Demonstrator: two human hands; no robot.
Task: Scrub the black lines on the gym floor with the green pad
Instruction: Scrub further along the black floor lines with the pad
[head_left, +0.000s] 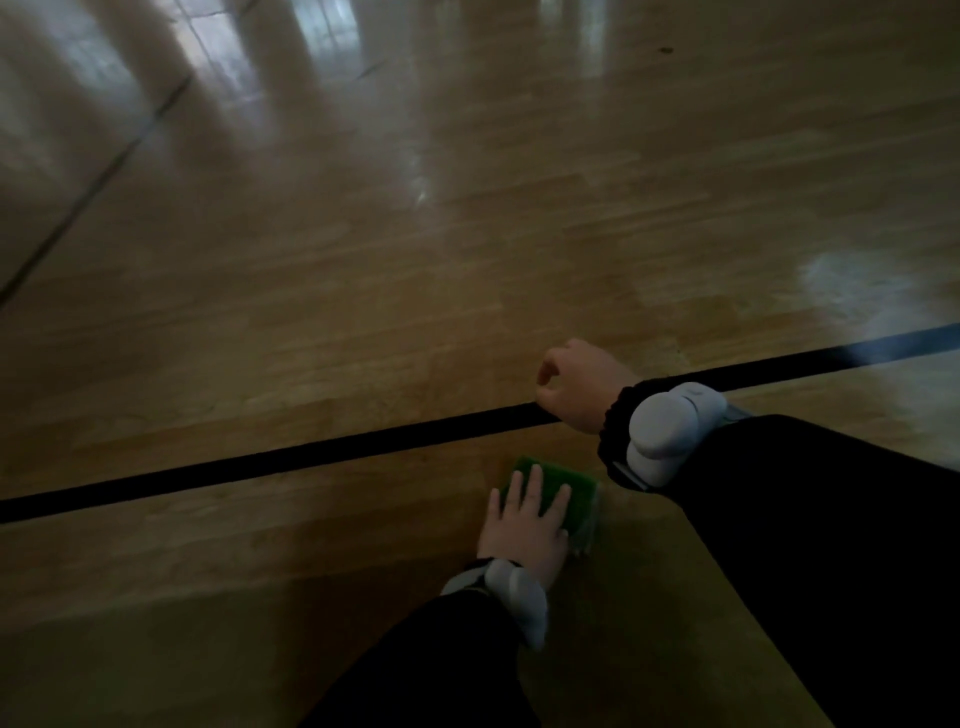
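A black line (322, 449) runs across the wooden gym floor from the lower left to the right edge. The green pad (563, 480) lies flat on the floor just below that line. My left hand (524, 525) presses on the pad with its fingers spread over it. My right hand (576, 382) is curled into a fist with its knuckles resting on the black line, above and to the right of the pad. Both wrists wear white bands over black sleeves.
Glossy wooden floor (415, 260) stretches ahead with bright reflections. A second thin dark line (98, 176) runs diagonally at the far left. A small dark mark (665, 50) sits far ahead on the right.
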